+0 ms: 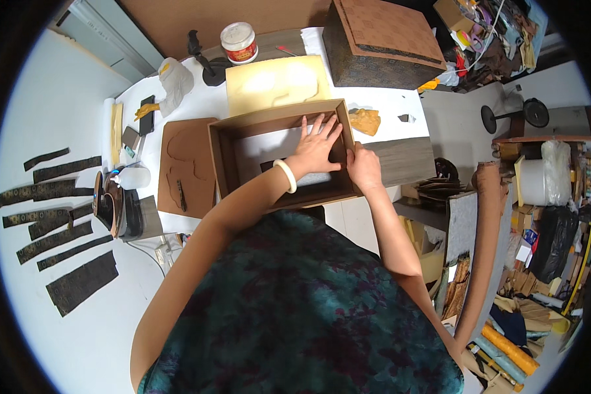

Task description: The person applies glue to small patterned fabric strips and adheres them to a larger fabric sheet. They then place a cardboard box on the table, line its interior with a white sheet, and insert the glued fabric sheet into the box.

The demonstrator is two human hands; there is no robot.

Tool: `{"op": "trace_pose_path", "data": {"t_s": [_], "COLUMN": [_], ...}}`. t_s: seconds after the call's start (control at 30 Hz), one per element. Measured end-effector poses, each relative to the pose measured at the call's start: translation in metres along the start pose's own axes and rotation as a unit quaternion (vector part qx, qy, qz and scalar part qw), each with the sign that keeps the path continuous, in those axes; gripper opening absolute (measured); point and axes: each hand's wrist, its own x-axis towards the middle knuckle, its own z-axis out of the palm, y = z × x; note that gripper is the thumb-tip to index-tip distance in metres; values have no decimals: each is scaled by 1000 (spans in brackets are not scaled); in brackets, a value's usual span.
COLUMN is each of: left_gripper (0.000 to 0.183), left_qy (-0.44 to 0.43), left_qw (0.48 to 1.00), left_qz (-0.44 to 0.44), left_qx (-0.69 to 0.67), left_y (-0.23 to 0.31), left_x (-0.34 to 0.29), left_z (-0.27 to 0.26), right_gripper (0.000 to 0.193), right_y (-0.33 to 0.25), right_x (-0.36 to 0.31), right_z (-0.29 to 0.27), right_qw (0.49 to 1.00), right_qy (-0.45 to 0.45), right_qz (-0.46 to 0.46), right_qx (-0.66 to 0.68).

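Note:
An open-topped brown box stands in front of me, its inside partly lined in white. My left hand reaches into it with fingers spread, laid against the inside near the far right corner. A dark piece in the box is partly covered by my left forearm. At the box's right wall, my right hand is closed on the edge, its fingers curled along the outside. Beyond the box lies a cream foam sheet, and a crumpled mustard cloth rests just right of it.
A brown board with a cutter lies left of the box. A clothes iron stands at the table's left edge. Behind are a white tub and a large patterned box. Dark strips hang or lie at far left.

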Motion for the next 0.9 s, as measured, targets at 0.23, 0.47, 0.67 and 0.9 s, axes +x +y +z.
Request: {"op": "trace_pose_path", "data": {"t_s": [0.23, 0.47, 0.67, 0.9], "left_gripper": [141, 138, 78, 39], "left_qy": [-65, -95, 192, 117], "left_qw": [995, 992, 976, 888], "left_qz": [-72, -83, -31, -444], "left_qx": [16, -18, -96, -35], "left_y": [15, 15, -11, -93], "left_x": [10, 10, -72, -204], "left_z": [1, -9, -76, -95], "right_gripper": [24, 22, 44, 97], "right_y": [10, 13, -55, -193], "right_x": [-2, 0, -6, 11], "right_z": [-2, -10, -39, 77], "right_qw": [999, 996, 986, 892], "right_qy": [0, -4, 90, -126], "right_qz": [-40, -41, -139, -433], "right_qx": [23, 77, -34, 22]}}
